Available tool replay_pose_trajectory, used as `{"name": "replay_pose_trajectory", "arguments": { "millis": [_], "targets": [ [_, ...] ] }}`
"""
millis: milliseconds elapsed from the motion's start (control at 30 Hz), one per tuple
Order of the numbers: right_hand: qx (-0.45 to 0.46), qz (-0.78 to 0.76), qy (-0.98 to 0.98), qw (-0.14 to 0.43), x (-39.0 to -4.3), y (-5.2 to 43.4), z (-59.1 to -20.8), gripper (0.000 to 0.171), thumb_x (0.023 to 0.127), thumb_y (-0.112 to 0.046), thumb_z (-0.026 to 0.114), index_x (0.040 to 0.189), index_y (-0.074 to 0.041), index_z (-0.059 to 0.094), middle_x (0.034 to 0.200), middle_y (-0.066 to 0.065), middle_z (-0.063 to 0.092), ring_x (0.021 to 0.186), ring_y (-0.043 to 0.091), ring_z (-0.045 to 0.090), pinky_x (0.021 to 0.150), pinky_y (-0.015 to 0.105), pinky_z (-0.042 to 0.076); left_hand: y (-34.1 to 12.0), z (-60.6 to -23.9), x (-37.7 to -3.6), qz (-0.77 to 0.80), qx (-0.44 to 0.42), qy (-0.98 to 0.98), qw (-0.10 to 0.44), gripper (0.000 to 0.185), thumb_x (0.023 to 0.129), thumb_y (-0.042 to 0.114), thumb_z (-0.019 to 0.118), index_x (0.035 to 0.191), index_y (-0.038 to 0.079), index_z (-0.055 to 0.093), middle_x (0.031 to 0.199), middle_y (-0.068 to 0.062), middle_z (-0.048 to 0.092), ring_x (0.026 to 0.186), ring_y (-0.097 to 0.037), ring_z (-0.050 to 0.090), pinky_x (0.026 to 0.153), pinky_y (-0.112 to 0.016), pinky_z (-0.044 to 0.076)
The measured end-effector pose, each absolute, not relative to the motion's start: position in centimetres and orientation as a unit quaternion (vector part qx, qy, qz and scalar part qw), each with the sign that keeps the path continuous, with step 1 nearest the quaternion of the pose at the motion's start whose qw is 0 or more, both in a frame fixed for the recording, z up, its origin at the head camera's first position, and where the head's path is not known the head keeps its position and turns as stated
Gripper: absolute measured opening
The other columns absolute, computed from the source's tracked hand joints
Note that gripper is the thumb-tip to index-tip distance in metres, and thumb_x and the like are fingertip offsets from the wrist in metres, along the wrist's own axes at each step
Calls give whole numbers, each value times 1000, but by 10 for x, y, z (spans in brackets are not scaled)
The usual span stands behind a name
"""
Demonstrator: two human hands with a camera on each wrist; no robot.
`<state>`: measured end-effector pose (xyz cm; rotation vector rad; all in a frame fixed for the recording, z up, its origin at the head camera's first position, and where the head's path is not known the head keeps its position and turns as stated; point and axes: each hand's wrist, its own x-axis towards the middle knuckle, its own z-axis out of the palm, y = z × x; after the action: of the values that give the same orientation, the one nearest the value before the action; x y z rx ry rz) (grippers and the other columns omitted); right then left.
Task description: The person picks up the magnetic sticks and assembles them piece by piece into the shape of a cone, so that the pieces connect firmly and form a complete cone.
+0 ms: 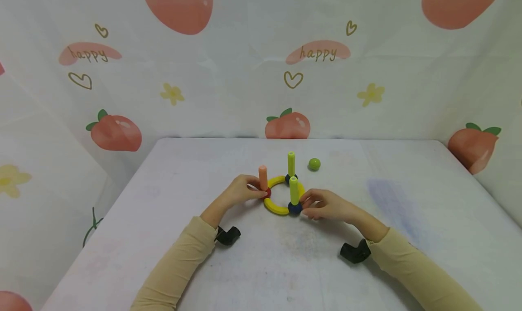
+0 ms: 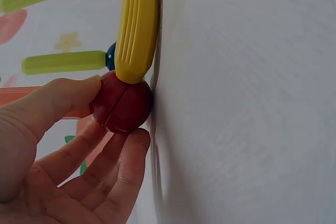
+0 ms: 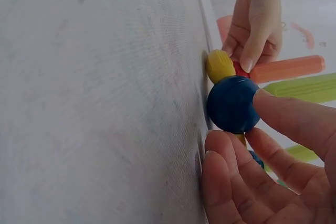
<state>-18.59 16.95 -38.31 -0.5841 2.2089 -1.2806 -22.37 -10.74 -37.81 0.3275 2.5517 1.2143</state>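
A ring of curved yellow rods (image 1: pixel 276 208) joined by balls lies flat on the white table. My left hand (image 1: pixel 240 191) pinches the red ball (image 2: pixel 123 103) on the ring's left side, thumb on one side and fingertips on the other. From that ball an orange rod (image 1: pixel 263 178) stands upright. At the ring's near right, the thumb and fingers of my right hand (image 1: pixel 328 205) pinch a dark blue ball (image 3: pixel 233 104), which bears an upright light green rod (image 1: pixel 294 192). A second light green rod (image 1: pixel 291 164) rises from another blue ball (image 1: pixel 288 179) at the back.
Behind the ring, slightly to the right, a green ball (image 1: pixel 314 164) lies on the table (image 1: pixel 261 265). Black devices (image 1: pixel 229 236) are at both wrists. A white cloth printed with peaches hangs along the table's back edge and sides.
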Motion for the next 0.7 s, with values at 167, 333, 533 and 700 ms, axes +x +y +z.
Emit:
{"name": "replay_pose_trajectory", "arguments": {
  "millis": [167, 333, 533, 700],
  "targets": [
    [-217, -458, 829, 238, -191, 172, -381, 31, 90, -16, 61, 114, 3, 54, 101, 18, 61, 77, 16, 64, 67, 27, 53, -107, -377, -224, 417, 108, 889, 156, 30, 80, 23, 72, 105, 7, 68, 104, -8, 68, 88, -18, 63, 66, -22, 47],
    [-185, -454, 850, 190, -203, 184, -377, 32, 90, -17, 61, 114, 3, 55, 102, 19, 61, 75, 17, 62, 67, 27, 53, -109, -375, -224, 412, 104, 892, 157, 29, 81, 23, 72, 104, 7, 68, 103, -7, 68, 86, -16, 62, 64, -22, 46],
    [-120, -467, 865, 140, -222, 200, -377, 38, 92, -17, 58, 123, 5, 50, 115, 26, 58, 81, 16, 65, 70, 22, 52, -113, -374, -224, 411, 99, 893, 155, 29, 80, 23, 72, 103, 6, 67, 103, -8, 68, 88, -17, 63, 63, -22, 46],
    [-64, -488, 863, 116, -234, 204, -375, 46, 93, -18, 56, 132, 3, 42, 128, 28, 49, 89, 16, 65, 71, 18, 52, -114, -372, -224, 408, 97, 894, 157, 28, 81, 21, 71, 104, 6, 67, 102, -6, 68, 89, -16, 63, 65, -22, 48]
  ]
}}
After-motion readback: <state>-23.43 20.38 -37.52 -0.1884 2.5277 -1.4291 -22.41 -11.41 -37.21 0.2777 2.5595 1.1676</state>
